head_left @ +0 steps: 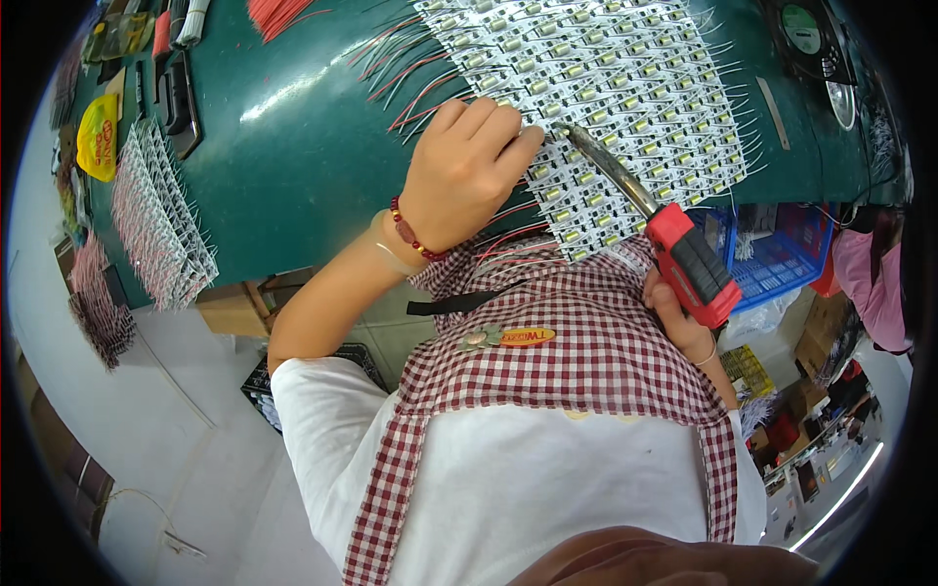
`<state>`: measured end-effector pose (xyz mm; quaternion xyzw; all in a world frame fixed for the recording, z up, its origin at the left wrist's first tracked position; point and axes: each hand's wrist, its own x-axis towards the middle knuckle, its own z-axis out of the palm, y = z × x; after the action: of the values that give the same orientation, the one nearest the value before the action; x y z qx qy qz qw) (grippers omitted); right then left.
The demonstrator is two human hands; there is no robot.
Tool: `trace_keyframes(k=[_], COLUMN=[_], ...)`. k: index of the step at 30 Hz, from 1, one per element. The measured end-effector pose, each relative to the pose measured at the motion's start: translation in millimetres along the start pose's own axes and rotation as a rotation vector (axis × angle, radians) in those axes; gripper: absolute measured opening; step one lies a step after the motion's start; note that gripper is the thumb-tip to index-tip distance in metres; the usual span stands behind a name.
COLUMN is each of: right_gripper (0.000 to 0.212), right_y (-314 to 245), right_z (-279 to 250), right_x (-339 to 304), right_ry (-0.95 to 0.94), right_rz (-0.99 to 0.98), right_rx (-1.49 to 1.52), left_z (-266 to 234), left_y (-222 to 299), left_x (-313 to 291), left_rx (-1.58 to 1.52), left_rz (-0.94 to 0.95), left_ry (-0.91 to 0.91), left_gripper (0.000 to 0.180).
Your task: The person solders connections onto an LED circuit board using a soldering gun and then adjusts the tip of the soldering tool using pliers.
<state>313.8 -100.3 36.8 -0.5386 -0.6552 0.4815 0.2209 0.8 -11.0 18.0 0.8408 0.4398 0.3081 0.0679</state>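
Observation:
A white panel of small circuit boards (674, 93) lies on the green table, with thin wires sticking out along its edges. At the panel's left side my left hand (469, 161) is closed, its thumb and forefinger pinched together over the boards. What sits in that pinch is too small to make out. Red and black wires (415, 83) fan out beside it. My right hand (674, 308), partly hidden, is wrapped round the red and black handle of a soldering iron (689, 264). The iron's metal tip reaches the boards close to my left fingertips.
Stacked wired boards (161, 215) and a yellow bag (98, 137) lie at the table's left. Red wires (278, 15) are bundled at the back. A dark device with a round green face (801, 29) stands far right, above a blue crate (782, 264) beside the table.

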Motion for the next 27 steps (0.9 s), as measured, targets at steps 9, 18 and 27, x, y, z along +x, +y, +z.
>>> trace_keyframes(k=[9, 18, 27], right_gripper=[0.02, 0.027, 0.028], right_y=[-13.0, -10.5, -11.7], right_z=[0.2, -1.2, -0.5], right_x=[16.1, 16.2, 13.0], right_ry=[0.003, 0.044, 0.023], right_rz=[-0.27, -0.38, -0.305], right_rx=[-0.29, -0.303, -0.215], left_z=[9.6, 10.7, 7.4], left_y=[0.1, 0.8, 2.2], left_x=[-5.2, -4.4, -2.3], left_rx=[-0.01, -0.015, 0.066], left_rz=[-0.022, -0.027, -0.018], left_ry=[-0.018, -0.017, -0.026], left_gripper=[0.024, 0.021, 0.021])
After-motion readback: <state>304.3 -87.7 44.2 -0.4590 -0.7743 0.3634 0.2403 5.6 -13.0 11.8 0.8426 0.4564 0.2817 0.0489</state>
